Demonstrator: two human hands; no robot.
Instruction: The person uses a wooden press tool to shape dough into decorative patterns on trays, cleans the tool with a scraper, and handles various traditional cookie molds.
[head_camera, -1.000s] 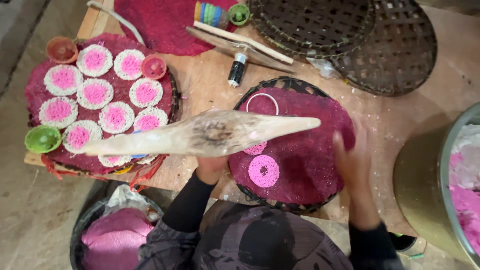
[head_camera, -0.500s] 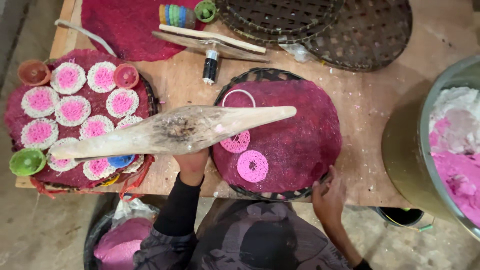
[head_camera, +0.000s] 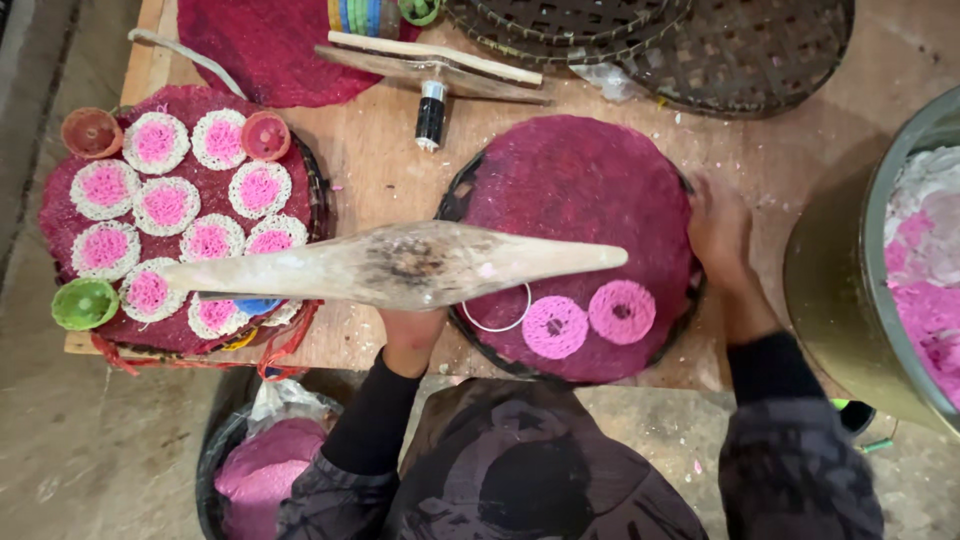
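At frame centre the left hand (head_camera: 412, 330) holds a long wooden paddle (head_camera: 400, 266) from below (fingers hidden, so its grip cannot be told). The right hand (head_camera: 722, 232) rests, fingers spread, on the right rim of the dark red woven tray (head_camera: 580, 190), which carries two pink discs (head_camera: 588, 318).

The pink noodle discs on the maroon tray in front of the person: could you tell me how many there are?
2. One disc lies near the tray's front edge beside the metal ring; the other disc sits just right of it. The wooden tool may hide more.
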